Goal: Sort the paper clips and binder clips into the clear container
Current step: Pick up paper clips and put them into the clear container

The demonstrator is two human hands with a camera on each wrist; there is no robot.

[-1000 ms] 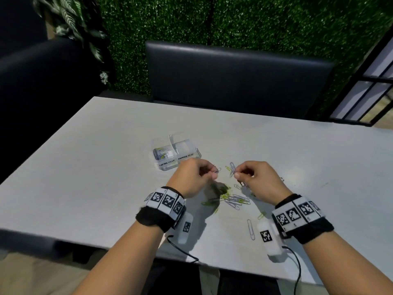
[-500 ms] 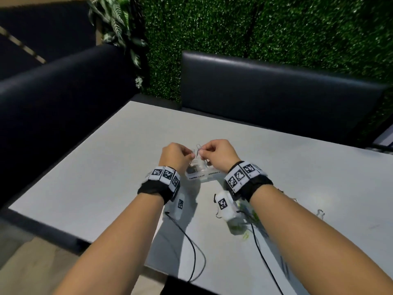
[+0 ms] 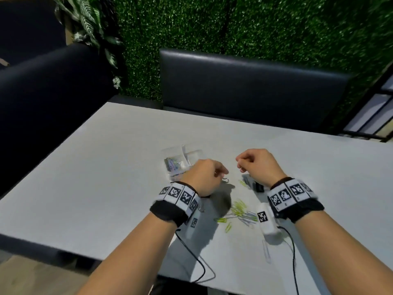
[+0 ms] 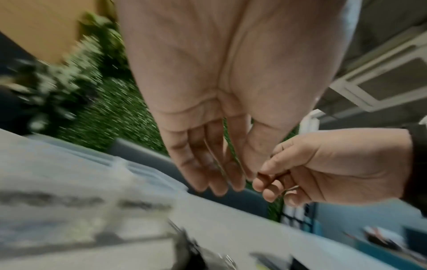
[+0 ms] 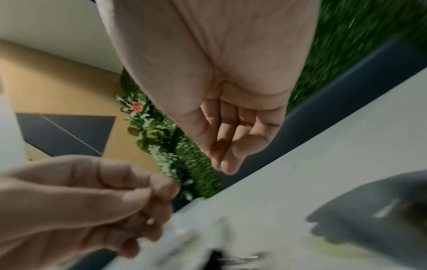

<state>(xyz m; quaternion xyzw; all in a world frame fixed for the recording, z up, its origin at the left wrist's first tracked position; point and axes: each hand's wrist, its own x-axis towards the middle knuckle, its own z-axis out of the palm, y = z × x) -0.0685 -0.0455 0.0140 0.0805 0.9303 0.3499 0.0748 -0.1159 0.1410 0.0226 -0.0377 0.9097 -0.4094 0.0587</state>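
The clear container (image 3: pixel 192 153) stands on the table just beyond my left hand (image 3: pixel 221 174), with several paper clips (image 3: pixel 172 163) in its left compartment. My left hand's thumb presses against its forefinger (image 5: pixel 161 186), and a small silver paper clip (image 3: pixel 225 179) shows at those fingertips. A little to the right, my right hand (image 3: pixel 240 165) is curled and pinches a thin wire clip (image 4: pixel 291 188). The two hands are a short gap apart. Loose green and pale paper clips (image 3: pixel 240 211) lie between my wrists. A black binder clip (image 3: pixel 258 186) sits by my right wrist.
One long paper clip (image 3: pixel 266 250) lies near the table's (image 3: pixel 95 188) front edge on the right. Sensor cables (image 3: pixel 197 262) trail off that front edge. Dark padded benches (image 3: pixel 244 86) stand behind and to the left of the table, before a green hedge wall.
Both hands were pinched together over the container half a second ago. They have since drawn back toward the loose pile and moved apart. The blur shows they are still moving.
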